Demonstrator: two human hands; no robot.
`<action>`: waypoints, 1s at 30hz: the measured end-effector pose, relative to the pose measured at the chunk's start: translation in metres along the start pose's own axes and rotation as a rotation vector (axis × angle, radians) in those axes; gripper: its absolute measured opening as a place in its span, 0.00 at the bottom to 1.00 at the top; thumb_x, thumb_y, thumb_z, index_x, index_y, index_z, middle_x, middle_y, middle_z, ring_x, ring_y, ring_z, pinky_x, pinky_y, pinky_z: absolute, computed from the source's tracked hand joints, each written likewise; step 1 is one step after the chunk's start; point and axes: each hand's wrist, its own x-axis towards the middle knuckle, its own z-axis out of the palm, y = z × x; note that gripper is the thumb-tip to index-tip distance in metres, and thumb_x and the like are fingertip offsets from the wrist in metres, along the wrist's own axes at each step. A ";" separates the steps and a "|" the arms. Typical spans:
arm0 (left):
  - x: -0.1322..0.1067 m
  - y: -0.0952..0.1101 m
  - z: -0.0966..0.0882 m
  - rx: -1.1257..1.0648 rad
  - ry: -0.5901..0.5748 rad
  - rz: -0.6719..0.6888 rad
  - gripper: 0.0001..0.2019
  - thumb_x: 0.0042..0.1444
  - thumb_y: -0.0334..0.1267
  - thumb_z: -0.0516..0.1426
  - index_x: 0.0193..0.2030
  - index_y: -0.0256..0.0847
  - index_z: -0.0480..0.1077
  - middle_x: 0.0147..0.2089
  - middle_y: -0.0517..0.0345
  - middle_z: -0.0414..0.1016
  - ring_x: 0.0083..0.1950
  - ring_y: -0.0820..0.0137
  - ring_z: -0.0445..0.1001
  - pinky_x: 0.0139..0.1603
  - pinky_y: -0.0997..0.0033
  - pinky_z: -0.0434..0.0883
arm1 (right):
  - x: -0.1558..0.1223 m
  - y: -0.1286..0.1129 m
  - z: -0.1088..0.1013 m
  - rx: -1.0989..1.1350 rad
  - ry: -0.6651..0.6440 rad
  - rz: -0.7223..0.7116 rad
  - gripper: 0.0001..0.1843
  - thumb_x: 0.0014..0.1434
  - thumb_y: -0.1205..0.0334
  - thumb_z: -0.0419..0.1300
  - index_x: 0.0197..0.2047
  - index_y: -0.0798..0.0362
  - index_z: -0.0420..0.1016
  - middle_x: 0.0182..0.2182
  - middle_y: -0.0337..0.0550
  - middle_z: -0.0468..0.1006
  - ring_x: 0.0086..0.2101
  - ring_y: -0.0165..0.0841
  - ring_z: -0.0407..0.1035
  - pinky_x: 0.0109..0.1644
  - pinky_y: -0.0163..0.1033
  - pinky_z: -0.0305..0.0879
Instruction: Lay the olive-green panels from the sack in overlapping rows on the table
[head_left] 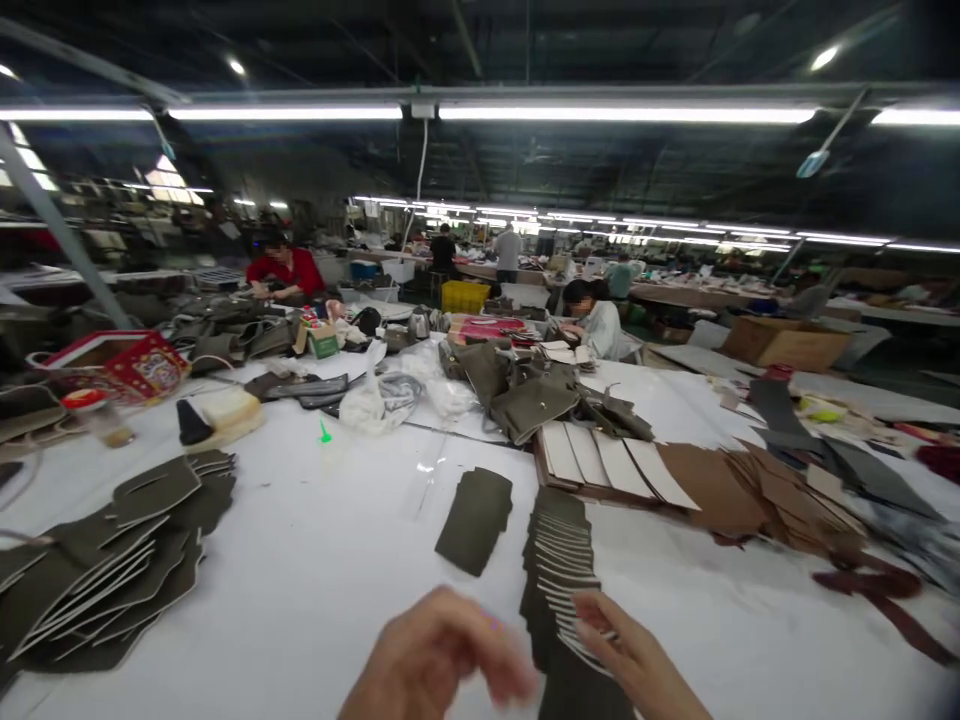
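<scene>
My left hand (442, 655) hovers low over the white table (315, 560), blurred by motion, with its fingers curled; whether it holds anything does not show. My right hand (637, 660) rests on the near end of a fanned row of dark olive cut pieces (559, 555), with its fingers pressed on the top pieces. A single olive piece (475, 520) lies flat just left of that row, beyond my left hand.
A big pile of olive pieces (105, 565) lies at the left. Brown and white panels (660, 470) and olive bags (525, 395) sit further back. A red box (120, 365) stands far left. Other people (596, 315) work at tables behind.
</scene>
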 end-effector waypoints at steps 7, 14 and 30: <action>0.182 -0.159 -0.063 0.761 0.393 -0.399 0.51 0.38 0.40 0.60 0.69 0.25 0.44 0.67 0.36 0.54 0.67 0.53 0.53 0.67 0.62 0.51 | 0.256 0.013 0.018 -0.288 -0.062 -0.129 0.45 0.54 0.39 0.46 0.62 0.68 0.60 0.60 0.61 0.61 0.60 0.47 0.55 0.67 0.48 0.48; 0.271 -0.229 -0.045 0.951 0.460 -0.531 0.57 0.34 0.40 0.63 0.71 0.40 0.39 0.71 0.44 0.46 0.69 0.53 0.48 0.64 0.51 0.54 | 0.404 0.060 0.059 -0.414 -0.164 -0.088 0.38 0.63 0.44 0.54 0.64 0.66 0.56 0.61 0.60 0.60 0.60 0.44 0.56 0.65 0.49 0.49; 0.271 -0.267 -0.048 0.864 0.620 -0.378 0.58 0.34 0.45 0.64 0.70 0.36 0.37 0.71 0.43 0.49 0.69 0.53 0.49 0.64 0.49 0.54 | 0.371 -0.007 0.067 -0.529 -0.438 -0.260 0.42 0.42 0.28 0.63 0.51 0.51 0.70 0.42 0.50 0.77 0.43 0.52 0.70 0.45 0.48 0.65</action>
